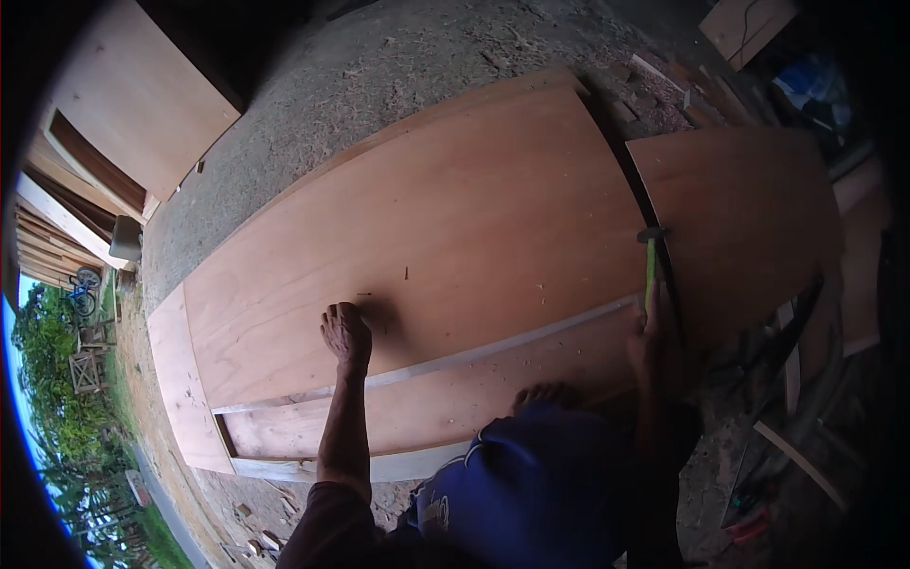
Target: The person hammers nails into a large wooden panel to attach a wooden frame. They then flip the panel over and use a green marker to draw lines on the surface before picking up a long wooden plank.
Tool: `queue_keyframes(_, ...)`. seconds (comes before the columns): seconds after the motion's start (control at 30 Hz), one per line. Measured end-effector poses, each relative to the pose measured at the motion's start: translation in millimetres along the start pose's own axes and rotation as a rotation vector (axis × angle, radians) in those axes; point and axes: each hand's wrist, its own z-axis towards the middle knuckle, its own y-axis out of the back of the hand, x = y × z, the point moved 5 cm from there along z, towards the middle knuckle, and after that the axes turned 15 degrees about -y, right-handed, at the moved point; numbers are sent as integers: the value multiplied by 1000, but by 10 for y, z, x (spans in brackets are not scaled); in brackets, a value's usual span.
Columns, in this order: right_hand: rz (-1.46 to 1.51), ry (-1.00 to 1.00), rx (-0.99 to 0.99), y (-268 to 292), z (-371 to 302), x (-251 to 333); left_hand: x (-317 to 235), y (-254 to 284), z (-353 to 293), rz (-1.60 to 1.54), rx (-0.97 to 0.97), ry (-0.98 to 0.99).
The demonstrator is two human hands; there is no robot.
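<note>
A large plywood panel lies before me, with a pale wooden strip running along its near side. My left hand is closed just over the sheet, its shadow falling to the right; what its fingers hold, if anything, is hidden. Close to those fingers is one nail, and a second nail shows slightly farther off. On the right, my right hand grips a hammer by its yellow-green handle. The dark hammer head is over the gap at the panel's right edge.
Another plywood sheet lies to the right across a dark gap. Boards and a panel lean at the far left. Wood offcuts litter the ground at the far right, and a loose wooden strip lies at the near right.
</note>
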Motion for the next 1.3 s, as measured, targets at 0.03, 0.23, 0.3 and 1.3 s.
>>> queue_keyframes(0.03,47,-60,30,56,16,-31,-67,-22,20,-15,-58,-33)
queue_keyframes(0.23,118,-111,-136,572,-214,-32,-1261,15,586,-1068,-63,131)
queue_keyframes(0.3,165,-34,-244,717,-295,0,-2039,-60,767,-1419,34,41)
queue_keyframes(1.3,-132,-134,-137,403,-483,-426,-5216,-282,787,-1126,5,-760)
